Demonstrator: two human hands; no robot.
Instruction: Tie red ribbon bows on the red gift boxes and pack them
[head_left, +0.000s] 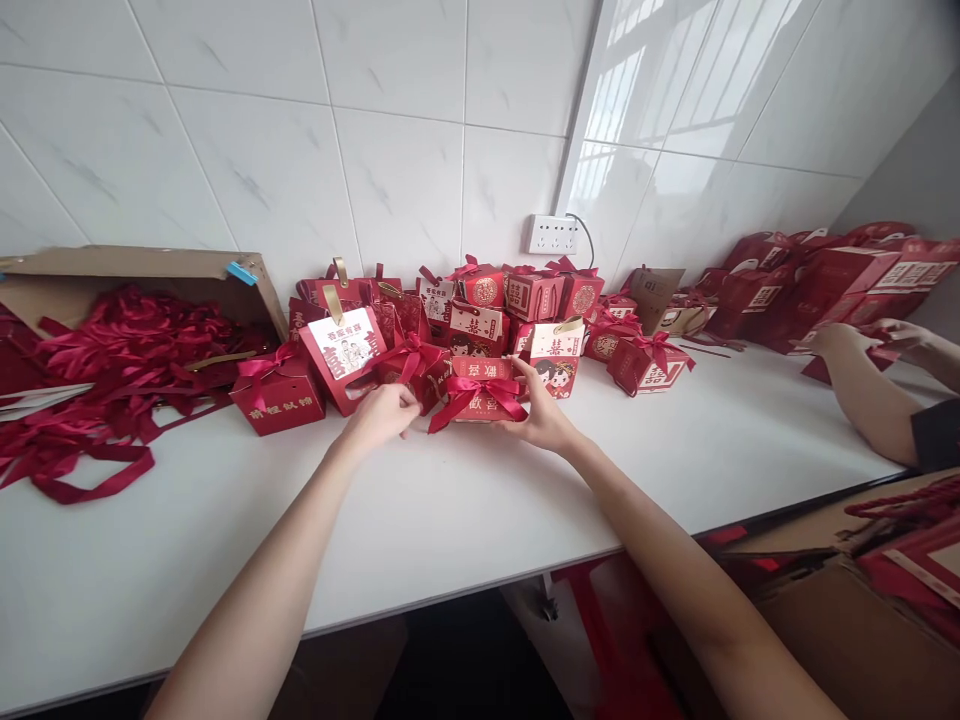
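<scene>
Right hand [544, 415] is gripping the bow-tied red gift box [484, 404] by its right end on the desk [450, 520], long axis running left-right. Left hand [382, 412] is sitting left of it, fingers curled; can't tell if holding anything.

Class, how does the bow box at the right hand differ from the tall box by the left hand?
The bow box is low and wide; the tall box is taller. The bow box wears a ribbon; the tall box has a loop handle. The bow box shows pale lettering; the tall box, a white panel. Both are red.
</scene>
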